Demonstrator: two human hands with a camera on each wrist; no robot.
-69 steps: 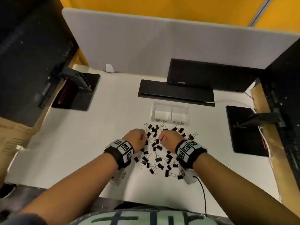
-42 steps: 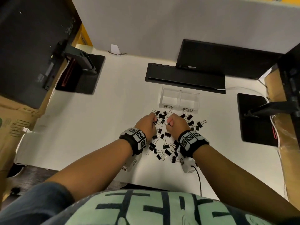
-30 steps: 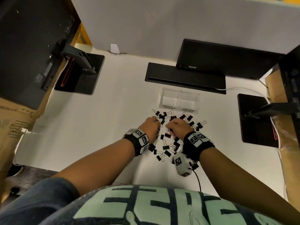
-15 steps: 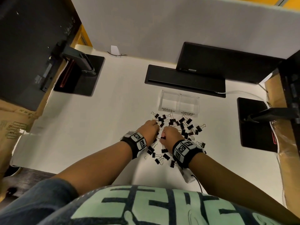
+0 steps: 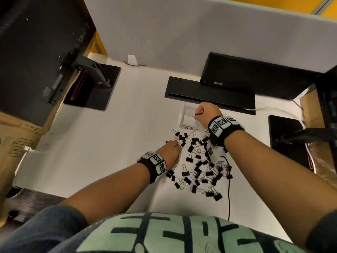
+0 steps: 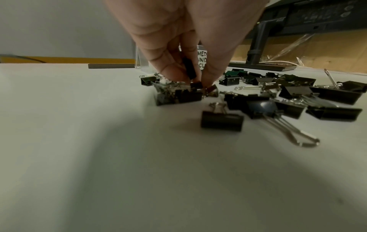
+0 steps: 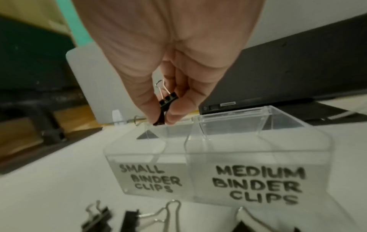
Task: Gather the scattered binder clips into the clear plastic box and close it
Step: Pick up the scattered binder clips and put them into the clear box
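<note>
Two compartments divide the clear box point(image 7: 218, 157), and hand-lettered labels on its front read SMALL BINDER CLIPS on one side and MEDIUM BINDER CLIPS on the other, so the clips are probably meant to be sorted by size, not just dumped in. The right hand point(image 7: 168, 70) hovers over the small side with thumb and fingers pinched on a small clip point(image 7: 167, 100), its wire handles sticking up into the palm; held like that, above the open top, it looks set to drop straight in. Both compartments look empty or nearly so, and I cannot tell whether anything lies on the bottom through the glare. No lid is plainly visible; a clear upright panel at the back of the medium side may be one. The left hand point(image 6: 184, 47) stays low at the near edge of the pile point(image 5: 198, 161), fingertips closed on a clip point(image 6: 189, 69) from a tangled cluster on the desk point(image 5: 127, 134). Most of the clips lie scattered just in front of the box, so the gathering has barely begun.
</note>
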